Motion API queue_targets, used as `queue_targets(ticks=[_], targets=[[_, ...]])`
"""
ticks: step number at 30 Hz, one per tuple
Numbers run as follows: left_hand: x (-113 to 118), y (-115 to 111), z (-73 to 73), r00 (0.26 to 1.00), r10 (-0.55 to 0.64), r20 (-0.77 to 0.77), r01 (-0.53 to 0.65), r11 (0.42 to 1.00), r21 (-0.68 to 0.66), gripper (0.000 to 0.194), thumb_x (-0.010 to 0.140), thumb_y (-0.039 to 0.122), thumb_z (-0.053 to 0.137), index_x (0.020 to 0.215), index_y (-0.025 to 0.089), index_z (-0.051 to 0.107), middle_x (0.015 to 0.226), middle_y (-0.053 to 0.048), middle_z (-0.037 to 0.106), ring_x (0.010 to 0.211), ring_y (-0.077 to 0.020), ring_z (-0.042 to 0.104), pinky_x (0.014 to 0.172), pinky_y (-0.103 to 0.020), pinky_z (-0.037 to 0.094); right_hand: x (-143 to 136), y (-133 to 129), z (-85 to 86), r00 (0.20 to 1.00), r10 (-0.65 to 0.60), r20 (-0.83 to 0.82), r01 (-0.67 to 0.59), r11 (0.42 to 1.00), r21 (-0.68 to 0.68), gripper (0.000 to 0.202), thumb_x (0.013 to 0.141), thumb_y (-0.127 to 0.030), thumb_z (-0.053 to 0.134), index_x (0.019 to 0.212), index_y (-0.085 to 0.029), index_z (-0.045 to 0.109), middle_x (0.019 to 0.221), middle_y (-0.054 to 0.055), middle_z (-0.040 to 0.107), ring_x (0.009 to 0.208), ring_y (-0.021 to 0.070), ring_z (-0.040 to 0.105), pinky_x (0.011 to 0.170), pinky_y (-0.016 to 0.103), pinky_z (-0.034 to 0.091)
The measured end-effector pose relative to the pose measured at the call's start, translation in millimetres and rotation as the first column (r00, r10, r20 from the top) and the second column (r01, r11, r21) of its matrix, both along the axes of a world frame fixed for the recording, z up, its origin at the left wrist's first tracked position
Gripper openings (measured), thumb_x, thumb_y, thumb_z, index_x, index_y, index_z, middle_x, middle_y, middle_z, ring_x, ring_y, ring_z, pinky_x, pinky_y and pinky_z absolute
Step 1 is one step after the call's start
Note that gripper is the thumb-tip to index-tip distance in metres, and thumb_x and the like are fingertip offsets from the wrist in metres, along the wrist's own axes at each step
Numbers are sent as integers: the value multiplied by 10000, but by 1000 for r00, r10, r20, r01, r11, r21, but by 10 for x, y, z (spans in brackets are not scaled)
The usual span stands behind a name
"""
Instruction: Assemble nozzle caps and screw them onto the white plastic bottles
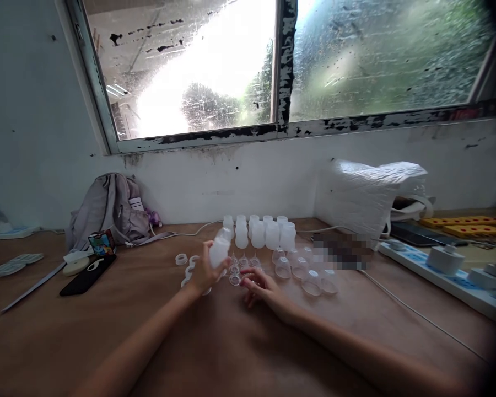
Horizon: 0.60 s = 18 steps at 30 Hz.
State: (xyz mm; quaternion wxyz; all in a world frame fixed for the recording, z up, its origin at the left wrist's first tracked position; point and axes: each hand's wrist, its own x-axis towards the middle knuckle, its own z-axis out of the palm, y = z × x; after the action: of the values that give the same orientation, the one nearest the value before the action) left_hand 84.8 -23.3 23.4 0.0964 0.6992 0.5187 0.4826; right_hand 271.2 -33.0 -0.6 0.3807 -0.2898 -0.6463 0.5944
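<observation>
My left hand is wrapped round a whitish translucent bottle, which tilts to the right at its top. My right hand has its fingers curled but apart, beside small clear nipple-shaped pieces on the brown table; nothing shows in it. Behind both hands stand rows of frosted bottles. White rings lie to the left, partly hidden by my left hand. Several clear domed caps rest on the table to the right.
A grey backpack leans on the wall at the left, with a black pouch in front. At the right are a white wrapped package, a power strip and a white cable.
</observation>
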Motion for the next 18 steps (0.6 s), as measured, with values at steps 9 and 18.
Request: queue_targets(ticks=[9, 18], targets=[[-595, 1341, 143, 941, 201, 273, -178, 978, -106, 440, 588, 486, 600, 856, 162, 469, 770, -30, 545, 674, -153, 525, 615, -259, 391, -72, 225, -109, 985, 75, 152, -68, 996, -56, 339, 731, -488, 462, 777, -152, 456, 558, -46, 465, 390, 51, 447, 357, 161, 355], [-649, 2018, -279, 936, 227, 270, -228, 973, -29, 560, 500, 421, 675, 923, 188, 392, 842, -21, 518, 758, -173, 532, 683, -294, 415, -101, 425, -249, 950, -32, 310, 18, 999, 48, 380, 731, -454, 463, 997, -183, 432, 539, -39, 456, 450, 64, 393, 407, 168, 266]])
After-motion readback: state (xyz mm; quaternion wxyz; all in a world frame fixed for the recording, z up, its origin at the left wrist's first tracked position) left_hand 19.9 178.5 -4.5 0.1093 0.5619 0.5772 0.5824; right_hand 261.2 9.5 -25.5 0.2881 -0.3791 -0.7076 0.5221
